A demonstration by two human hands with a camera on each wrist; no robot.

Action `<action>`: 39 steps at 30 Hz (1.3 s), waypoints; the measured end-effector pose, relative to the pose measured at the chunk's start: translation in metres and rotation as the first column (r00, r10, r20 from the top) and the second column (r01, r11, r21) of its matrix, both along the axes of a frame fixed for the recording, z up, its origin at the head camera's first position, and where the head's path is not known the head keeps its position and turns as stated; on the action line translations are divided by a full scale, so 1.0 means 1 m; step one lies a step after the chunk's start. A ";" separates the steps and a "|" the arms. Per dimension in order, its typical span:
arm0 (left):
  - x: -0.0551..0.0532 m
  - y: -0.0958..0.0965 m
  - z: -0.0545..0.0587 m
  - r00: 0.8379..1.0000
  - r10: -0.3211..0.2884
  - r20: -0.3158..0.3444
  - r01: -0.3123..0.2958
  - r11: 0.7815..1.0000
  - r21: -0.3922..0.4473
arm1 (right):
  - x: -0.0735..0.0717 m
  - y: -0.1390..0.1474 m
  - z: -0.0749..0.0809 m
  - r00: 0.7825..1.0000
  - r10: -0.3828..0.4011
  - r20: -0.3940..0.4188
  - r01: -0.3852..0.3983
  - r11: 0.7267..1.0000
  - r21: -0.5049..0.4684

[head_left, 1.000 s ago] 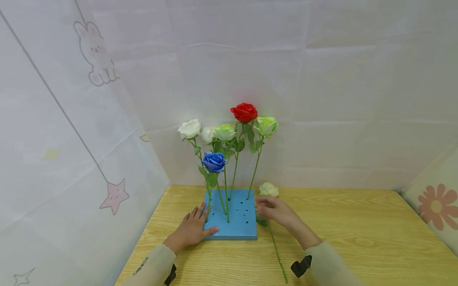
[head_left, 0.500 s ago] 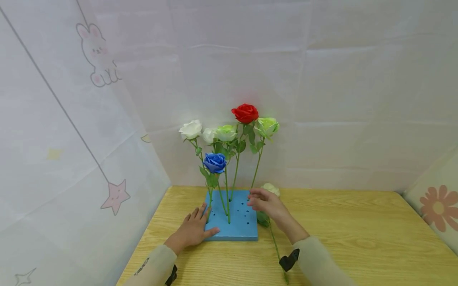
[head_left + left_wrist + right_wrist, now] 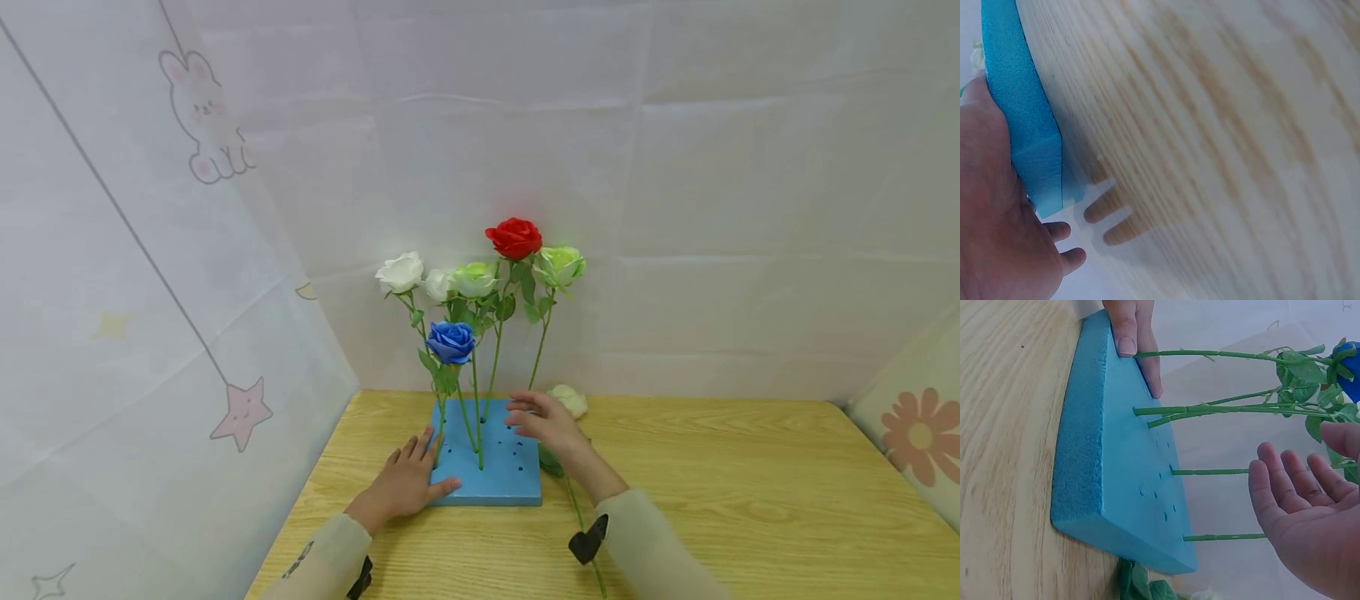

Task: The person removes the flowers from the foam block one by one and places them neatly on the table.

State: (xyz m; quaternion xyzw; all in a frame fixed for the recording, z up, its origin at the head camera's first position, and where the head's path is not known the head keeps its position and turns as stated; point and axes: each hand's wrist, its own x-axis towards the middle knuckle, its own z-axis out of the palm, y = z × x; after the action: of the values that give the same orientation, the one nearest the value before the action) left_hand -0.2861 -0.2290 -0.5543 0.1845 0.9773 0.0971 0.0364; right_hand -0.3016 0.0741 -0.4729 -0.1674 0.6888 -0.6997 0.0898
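Observation:
A light-blue foam block [image 3: 491, 492] with small holes stands upright roses. Among them are a blue rose [image 3: 450, 342], a red rose [image 3: 514, 238], a pale green rose [image 3: 559, 267] and several white or greenish ones. My left hand [image 3: 402, 483] rests on the block's left edge, its thumb on the top face and the other fingers stretched along the side. Above the block's right part hovers my right hand [image 3: 553, 427], fingers loosely bent and holding nothing. In the right wrist view this hand [image 3: 1316, 506] is beside the green stems [image 3: 1219, 472].
A white rose [image 3: 567, 401] lies on the wooden table [image 3: 712, 483] to the block's right, its stem running toward the front under my right forearm. A pale printed cloth [image 3: 750, 208] hangs behind the table and along its left side.
My right hand has moved left, from beside the block's right edge to over its right part. The left hand keeps its place on the block, and the roses stand as before.

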 end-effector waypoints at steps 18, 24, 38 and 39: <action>0.001 0.002 0.003 1.000 0.004 0.005 -0.004 1.000 -0.013 | -0.010 -0.029 -0.010 1.000 0.004 -0.002 -0.004 1.000 0.019; 0.001 0.002 0.003 1.000 0.008 0.007 -0.007 1.000 -0.014 | -0.012 -0.036 -0.012 1.000 0.009 -0.012 -0.009 0.999 0.031; 0.008 0.007 0.018 1.000 0.001 0.026 -0.001 1.000 -0.011 | -0.014 -0.046 -0.016 0.999 0.035 0.006 -0.036 0.997 0.068; 0.008 0.007 0.018 1.000 0.002 0.025 -0.002 1.000 -0.009 | -0.014 -0.047 -0.017 0.999 0.037 0.011 -0.038 0.997 0.073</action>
State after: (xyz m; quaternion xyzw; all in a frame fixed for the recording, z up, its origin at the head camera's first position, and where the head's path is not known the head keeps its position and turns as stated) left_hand -0.2781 -0.2224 -0.5361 0.1823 0.9774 0.0953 0.0494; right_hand -0.3160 0.0271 -0.4899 -0.1736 0.7101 -0.6731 0.1121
